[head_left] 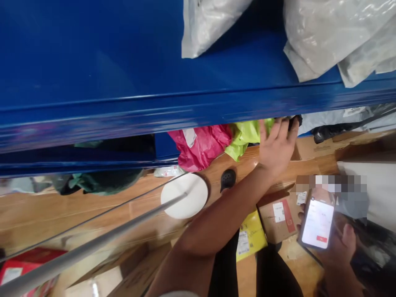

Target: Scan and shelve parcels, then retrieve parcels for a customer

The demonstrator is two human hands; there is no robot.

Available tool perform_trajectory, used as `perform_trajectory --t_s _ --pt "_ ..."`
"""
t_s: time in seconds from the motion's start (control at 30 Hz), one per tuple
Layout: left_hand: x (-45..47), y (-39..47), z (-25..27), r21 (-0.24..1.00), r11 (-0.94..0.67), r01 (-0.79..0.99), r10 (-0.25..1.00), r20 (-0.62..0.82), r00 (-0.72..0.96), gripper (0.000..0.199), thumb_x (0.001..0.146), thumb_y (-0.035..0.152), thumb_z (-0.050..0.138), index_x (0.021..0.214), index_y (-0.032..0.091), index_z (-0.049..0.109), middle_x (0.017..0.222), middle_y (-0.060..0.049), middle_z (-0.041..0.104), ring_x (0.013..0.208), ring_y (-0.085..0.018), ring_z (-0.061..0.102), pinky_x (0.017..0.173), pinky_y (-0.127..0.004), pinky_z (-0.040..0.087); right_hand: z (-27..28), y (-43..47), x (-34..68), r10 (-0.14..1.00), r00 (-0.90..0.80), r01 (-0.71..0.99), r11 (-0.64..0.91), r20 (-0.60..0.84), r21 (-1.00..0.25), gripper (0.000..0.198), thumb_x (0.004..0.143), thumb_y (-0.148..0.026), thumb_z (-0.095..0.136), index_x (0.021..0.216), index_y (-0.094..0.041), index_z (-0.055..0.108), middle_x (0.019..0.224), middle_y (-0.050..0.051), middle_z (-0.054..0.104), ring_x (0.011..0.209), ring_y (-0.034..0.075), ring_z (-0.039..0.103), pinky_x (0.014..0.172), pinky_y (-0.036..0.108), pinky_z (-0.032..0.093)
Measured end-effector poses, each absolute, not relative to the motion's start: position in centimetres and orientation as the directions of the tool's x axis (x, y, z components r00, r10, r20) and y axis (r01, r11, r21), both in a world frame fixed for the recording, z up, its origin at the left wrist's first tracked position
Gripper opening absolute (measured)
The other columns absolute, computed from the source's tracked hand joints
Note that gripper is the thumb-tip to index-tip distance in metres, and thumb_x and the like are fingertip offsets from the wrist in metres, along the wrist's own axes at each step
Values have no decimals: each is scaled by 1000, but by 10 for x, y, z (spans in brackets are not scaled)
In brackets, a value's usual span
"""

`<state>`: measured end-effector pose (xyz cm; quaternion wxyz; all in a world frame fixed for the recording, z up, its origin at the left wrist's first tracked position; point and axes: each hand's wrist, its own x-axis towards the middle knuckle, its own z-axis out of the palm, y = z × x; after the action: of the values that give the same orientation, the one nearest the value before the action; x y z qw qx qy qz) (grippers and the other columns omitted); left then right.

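My left hand [276, 144] reaches across under the edge of the blue shelf [123, 111]. Its fingers are stretched out and apart over a lime-green plastic parcel [247, 133] and a small black package [298, 119], the fingertips partly in the shelf's shadow. Just left of these lies a crumpled pink parcel [204, 146] with a white label, hanging over the lower shelf's edge. Low on the right, my right hand [338, 243] holds a smartphone [318, 222], its lit screen facing up with a red button near the bottom.
White plastic parcels [334, 37] lie on the upper shelf. A grey pole [102, 243] crosses the lower left, above a round white disc [185, 196]. On the wooden floor stand a yellow box [253, 235], a brown carton [276, 218] and a red box [34, 264]. Grey and black packages [328, 121] sit right.
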<state>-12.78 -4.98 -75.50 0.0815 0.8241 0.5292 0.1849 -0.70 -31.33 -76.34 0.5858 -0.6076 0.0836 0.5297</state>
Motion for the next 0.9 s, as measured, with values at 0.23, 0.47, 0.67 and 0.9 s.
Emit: perform_trajectory --t_s 0.23,0.47,0.67,0.9 --pt "-173 -48 -747 485 -264 834 964 166 209 57 89 41 63 142 23 50 144 -15 52 140 -41 40 118 -61 29 -733 -275 -22 591 249 -765 -365 -767 -530 79 67 -76 72 131 -31 66 114 13 77 93 36 74 91 57 55" --pt "-258 -60 -734 387 -169 907 977 186 102 51 88 23 56 139 24 56 146 -9 54 139 -43 38 120 -71 16 -725 -251 -41 665 64 -699 -502 -744 -509 74 64 -77 75 123 -33 69 123 12 74 104 37 72 86 57 58" --pt "-316 -40 -772 575 -190 796 970 236 61 41 88 15 55 127 24 65 131 -10 54 124 -30 51 109 -48 45 -721 -213 -90 730 -278 -582 -645 -624 -495 67 75 -73 72 119 -23 71 115 17 75 91 40 75 75 60 63" --pt "-333 -23 -812 790 -167 590 976 216 -12 23 86 7 50 97 19 65 100 -5 63 105 -20 59 102 -34 46 -723 -171 -166 812 -167 -600 -534 -560 -595 71 74 -61 80 133 -30 55 121 7 74 115 34 69 91 53 62"
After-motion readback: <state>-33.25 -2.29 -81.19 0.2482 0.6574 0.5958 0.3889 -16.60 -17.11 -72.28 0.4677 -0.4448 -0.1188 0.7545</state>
